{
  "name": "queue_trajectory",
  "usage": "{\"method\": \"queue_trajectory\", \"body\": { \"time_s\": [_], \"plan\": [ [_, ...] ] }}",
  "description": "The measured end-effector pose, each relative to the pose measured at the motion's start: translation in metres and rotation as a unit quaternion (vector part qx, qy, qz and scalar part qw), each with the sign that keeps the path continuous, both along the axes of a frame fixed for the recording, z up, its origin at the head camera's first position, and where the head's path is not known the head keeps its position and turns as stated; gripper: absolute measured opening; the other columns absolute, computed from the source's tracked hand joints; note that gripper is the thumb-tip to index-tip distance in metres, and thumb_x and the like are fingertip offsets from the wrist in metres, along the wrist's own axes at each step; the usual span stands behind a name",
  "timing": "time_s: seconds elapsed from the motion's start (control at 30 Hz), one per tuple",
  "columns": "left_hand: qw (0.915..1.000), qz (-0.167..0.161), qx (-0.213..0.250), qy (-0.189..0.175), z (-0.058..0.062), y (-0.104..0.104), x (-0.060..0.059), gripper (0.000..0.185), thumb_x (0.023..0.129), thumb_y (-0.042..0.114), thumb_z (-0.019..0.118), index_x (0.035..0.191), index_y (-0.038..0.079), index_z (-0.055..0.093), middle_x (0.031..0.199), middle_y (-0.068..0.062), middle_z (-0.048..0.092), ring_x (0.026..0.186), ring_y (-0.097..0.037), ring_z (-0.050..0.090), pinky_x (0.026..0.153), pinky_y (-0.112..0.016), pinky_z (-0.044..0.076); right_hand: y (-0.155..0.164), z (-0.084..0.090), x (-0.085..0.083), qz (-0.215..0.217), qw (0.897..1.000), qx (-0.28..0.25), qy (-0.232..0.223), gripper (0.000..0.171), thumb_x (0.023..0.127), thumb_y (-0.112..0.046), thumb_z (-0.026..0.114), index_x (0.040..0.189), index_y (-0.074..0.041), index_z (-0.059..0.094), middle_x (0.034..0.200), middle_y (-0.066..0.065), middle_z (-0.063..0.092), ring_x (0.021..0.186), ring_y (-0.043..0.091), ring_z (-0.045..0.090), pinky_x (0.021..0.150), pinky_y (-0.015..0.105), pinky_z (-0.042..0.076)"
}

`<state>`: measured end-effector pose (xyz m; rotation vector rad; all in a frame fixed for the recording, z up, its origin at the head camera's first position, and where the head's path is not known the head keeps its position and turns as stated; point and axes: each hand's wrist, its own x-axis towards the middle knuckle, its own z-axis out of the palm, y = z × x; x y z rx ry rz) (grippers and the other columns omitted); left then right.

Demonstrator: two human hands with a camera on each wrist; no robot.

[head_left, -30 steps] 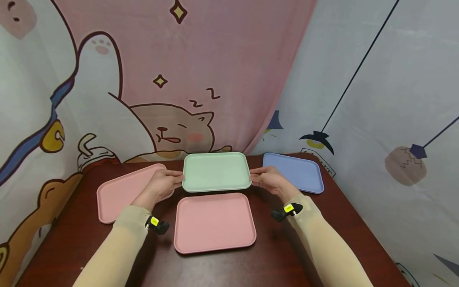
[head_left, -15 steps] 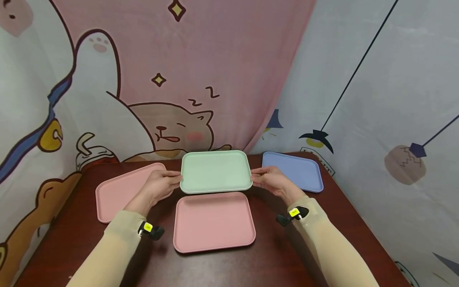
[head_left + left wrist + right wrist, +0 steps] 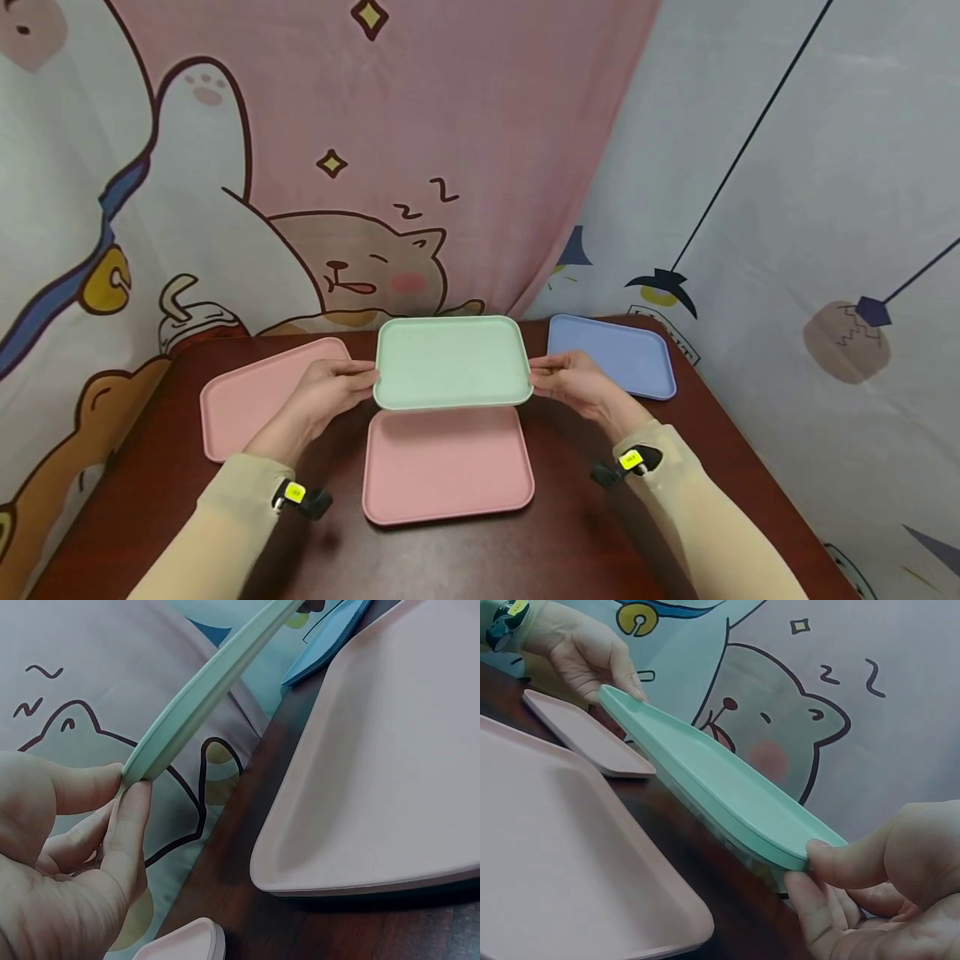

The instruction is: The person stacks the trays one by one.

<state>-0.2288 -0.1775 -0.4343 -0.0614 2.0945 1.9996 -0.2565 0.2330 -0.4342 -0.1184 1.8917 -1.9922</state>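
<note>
Reference landmark: the dark red-brown wooden table (image 3: 600,533).

Nearest to me on the table lies a pink rectangular plastic tray with rounded corners (image 3: 448,463), flat on the tabletop, at the middle of its near half.

Above the table, just behind and partly over the far edge of that pink tray, I hold a mint-green rectangular plastic tray with a raised rim (image 3: 452,361). It is clear of the tabletop and level in the head view.

My left hand (image 3: 327,392) pinches the green tray's left short edge: thumb on top of the rim, fingers (image 3: 124,832) curled beneath it. My right hand (image 3: 573,382) pinches the right short edge in the same way, thumb above and fingers (image 3: 817,915) below. Both hands are off the table, one at each end of the green tray.

At the left side of the table, a second pink rectangular plastic tray (image 3: 247,400) lies flat, partly under my left hand in the head view.

At the far right corner of the table, a blue rectangular plastic tray (image 3: 611,354) lies flat, just beyond my right hand.

Behind the table hangs a cartoon-printed fabric backdrop (image 3: 360,167).
</note>
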Motion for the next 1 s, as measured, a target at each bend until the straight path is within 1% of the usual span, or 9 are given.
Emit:
{"method": "queue_trajectory", "body": {
  "time_s": [0.1,0.17,0.37,0.5,0.77,1.0],
  "plan": [
    [0.9999,0.002,0.004,0.013,0.000,0.000,0.004,0.043,0.104,0.005,0.068,0.140,-0.017,0.057,0.129,-0.022,0.066,0.106,-0.013,0.069,0.098,-0.030,0.058,0.000,0.001,0.004,0.002,1.000,-0.003,0.002,0.042,0.101,0.014,0.059,0.138,0.028,0.046,0.099,0.011,0.074,0.092,0.016,0.074,0.089,0.033,0.063],
    [0.9998,0.002,0.003,0.019,0.000,-0.001,0.007,0.043,0.104,0.004,0.068,0.139,-0.018,0.057,0.128,-0.022,0.067,0.105,-0.013,0.070,0.096,-0.030,0.059,-0.001,0.002,0.007,0.003,1.000,-0.007,0.003,0.042,0.101,0.014,0.059,0.138,0.028,0.046,0.100,0.012,0.074,0.092,0.016,0.074,0.088,0.033,0.063],
    [0.9998,0.007,-0.004,0.020,-0.001,-0.002,0.015,0.044,0.103,0.004,0.069,0.139,-0.017,0.057,0.135,-0.027,0.063,0.108,-0.016,0.070,0.098,-0.034,0.058,-0.003,0.005,0.014,0.001,1.000,-0.015,0.005,0.039,0.100,0.015,0.058,0.136,0.027,0.047,0.099,0.012,0.073,0.092,0.017,0.073,0.087,0.033,0.063],
    [0.9997,0.013,-0.009,0.018,0.002,-0.001,0.020,0.045,0.103,0.005,0.070,0.140,-0.016,0.057,0.136,-0.028,0.062,0.109,-0.017,0.070,0.098,-0.035,0.058,-0.004,0.007,0.019,-0.006,1.000,-0.018,0.003,0.038,0.100,0.016,0.058,0.136,0.026,0.048,0.099,0.012,0.072,0.091,0.017,0.073,0.086,0.032,0.064],
    [0.9994,0.016,-0.006,0.032,0.007,-0.001,0.028,0.044,0.103,0.005,0.069,0.139,-0.017,0.057,0.136,-0.029,0.062,0.107,-0.015,0.070,0.097,-0.033,0.059,-0.002,0.010,0.026,0.001,1.000,-0.022,0.010,0.040,0.100,0.013,0.062,0.136,0.027,0.048,0.105,0.015,0.072,0.094,0.018,0.073,0.088,0.033,0.063],
    [0.9993,0.013,-0.002,0.035,0.012,-0.002,0.038,0.044,0.103,0.003,0.069,0.139,-0.018,0.056,0.137,-0.029,0.062,0.105,-0.013,0.070,0.094,-0.031,0.060,-0.001,0.013,0.035,0.008,1.000,-0.014,0.018,0.040,0.100,0.013,0.063,0.135,0.027,0.050,0.109,0.016,0.072,0.095,0.018,0.074,0.088,0.033,0.063]
  ]
}}
